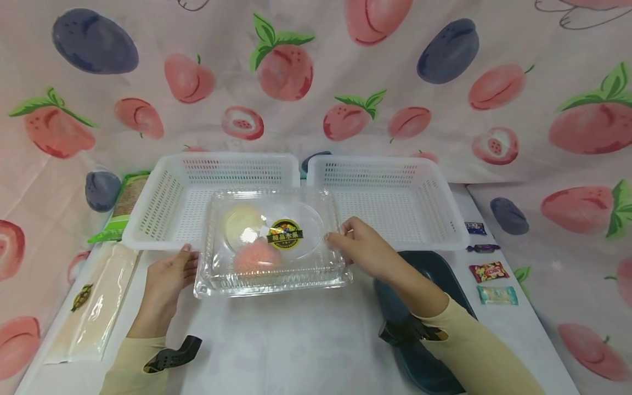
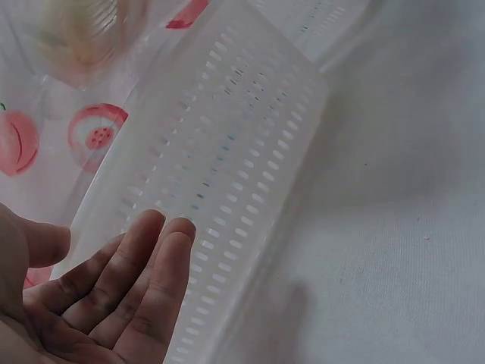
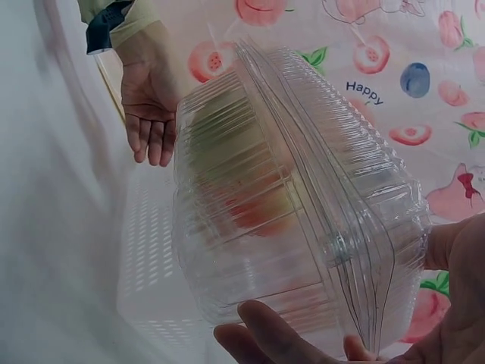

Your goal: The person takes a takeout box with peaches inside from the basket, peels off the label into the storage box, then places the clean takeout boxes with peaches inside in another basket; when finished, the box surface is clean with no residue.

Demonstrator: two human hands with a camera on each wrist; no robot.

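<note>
Gripping the clear box (image 1: 274, 244) by its right side, the right hand (image 1: 364, 249) holds it before the white baskets (image 1: 385, 211); left hand (image 1: 165, 282) just beside, fingers extended. Level carrying should stop the fruit (image 1: 258, 257) rolling!

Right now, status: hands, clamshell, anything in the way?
Right hand grips clear plastic clamshell; left hand empty beside it. Lid on, raised, two round fruits inside. Possible obstruction: white perforated baskets partly behind it.
</note>
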